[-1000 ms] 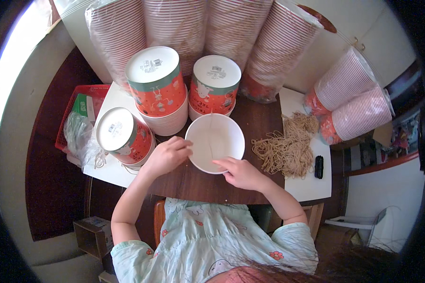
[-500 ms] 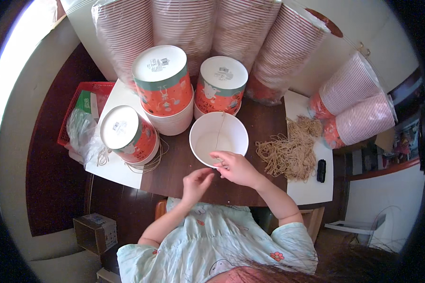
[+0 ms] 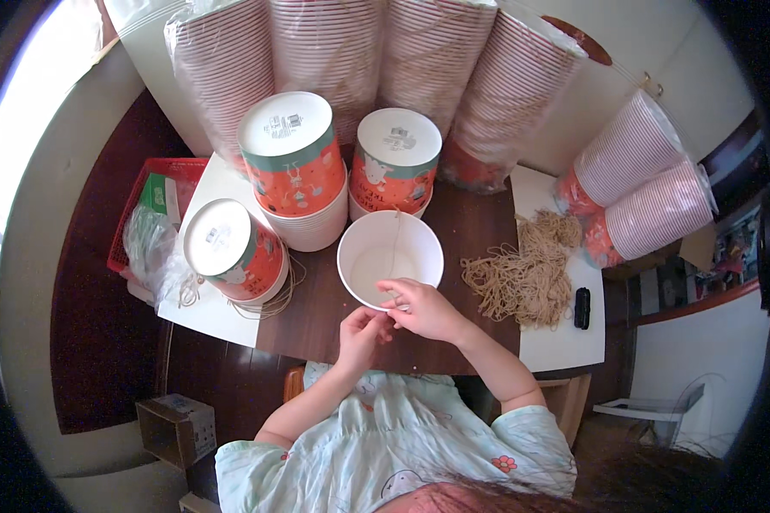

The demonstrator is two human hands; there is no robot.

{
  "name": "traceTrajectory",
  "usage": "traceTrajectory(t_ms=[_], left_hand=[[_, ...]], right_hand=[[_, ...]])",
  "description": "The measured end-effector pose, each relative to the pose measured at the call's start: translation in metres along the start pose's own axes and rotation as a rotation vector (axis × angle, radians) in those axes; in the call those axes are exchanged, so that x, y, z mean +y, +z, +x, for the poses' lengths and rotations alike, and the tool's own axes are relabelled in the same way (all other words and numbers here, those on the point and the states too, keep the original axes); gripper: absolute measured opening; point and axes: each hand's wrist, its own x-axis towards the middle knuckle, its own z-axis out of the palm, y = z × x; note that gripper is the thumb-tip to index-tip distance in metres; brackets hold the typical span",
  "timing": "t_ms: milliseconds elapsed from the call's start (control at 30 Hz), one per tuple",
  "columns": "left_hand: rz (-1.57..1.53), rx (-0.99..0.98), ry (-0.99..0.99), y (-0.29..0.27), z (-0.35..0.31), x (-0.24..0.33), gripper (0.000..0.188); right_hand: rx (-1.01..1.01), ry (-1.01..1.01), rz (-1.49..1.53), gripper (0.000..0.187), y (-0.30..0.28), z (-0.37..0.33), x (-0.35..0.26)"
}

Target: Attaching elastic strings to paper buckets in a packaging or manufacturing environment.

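A white paper bucket (image 3: 359, 256) stands mouth up in front of me on the brown table. A thin tan string (image 3: 396, 235) runs from its far rim down across its inside toward my right hand. My right hand (image 3: 426, 309) lies over the near rim, fingers inside the mouth, closed on the string. Just outside the near rim my left hand (image 3: 362, 338) has its fingertips pinched together close to the right fingers. What they grip, if anything, is hidden. To the right lies a tangled heap of tan string (image 3: 530, 278).
Upside-down orange printed buckets (image 3: 295, 184) stand stacked behind and left, one (image 3: 222, 239) with string around its base. Tall plastic-wrapped bucket stacks (image 3: 325, 60) line the back. More wrapped stacks (image 3: 646, 192) lie right, near a black object (image 3: 583, 308). A red basket (image 3: 124, 235) sits left.
My left hand has moved up and right, closing on the near rim beside my right hand. The right hand stays nearly in place. The whole view has shifted slightly.
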Motion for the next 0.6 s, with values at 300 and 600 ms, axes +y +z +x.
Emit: traceTrajectory(t_ms=[300,600], left_hand=[[0.300,-0.320,0.633,-0.039,-0.018,0.023,0.003],[0.316,-0.216,0.196,-0.010,-0.005,0.076,0.008]], right_hand=[[-0.167,0.080,1.016,0.040,-0.011,-0.001,0.011],[0.070,-0.313,0.149,0.032,-0.002,-0.002,0.003]])
